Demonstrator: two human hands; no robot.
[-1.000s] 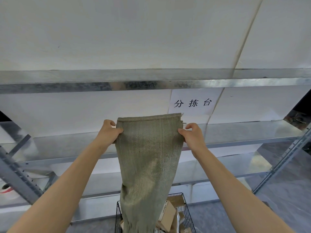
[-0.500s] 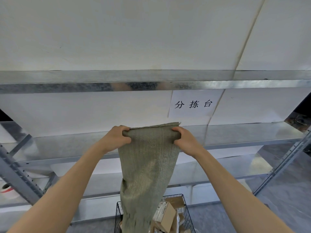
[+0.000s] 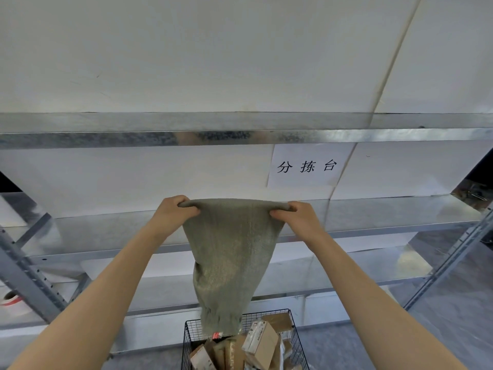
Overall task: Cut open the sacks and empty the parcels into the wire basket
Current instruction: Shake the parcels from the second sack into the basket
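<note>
A grey-green woven sack (image 3: 230,257) hangs limp and upside down in front of me. My left hand (image 3: 173,213) grips its upper left corner and my right hand (image 3: 298,218) grips its upper right corner, both with fingers curled over the folded top edge. The sack's frayed open end dangles just above the black wire basket (image 3: 293,327) at the bottom of the view. Several brown cardboard parcels (image 3: 260,344) lie piled in the basket.
A galvanised metal rack stands ahead, with a high shelf beam (image 3: 240,137) and a lower shelf (image 3: 386,212) behind the sack. A paper sign (image 3: 306,166) hangs on the white wall. A roll of red and white tape (image 3: 10,299) sits at the far left.
The sack's top edge has been folded over toward me and stretched wider between my hands. Its lower end has risen, and now clears the basket rim.
</note>
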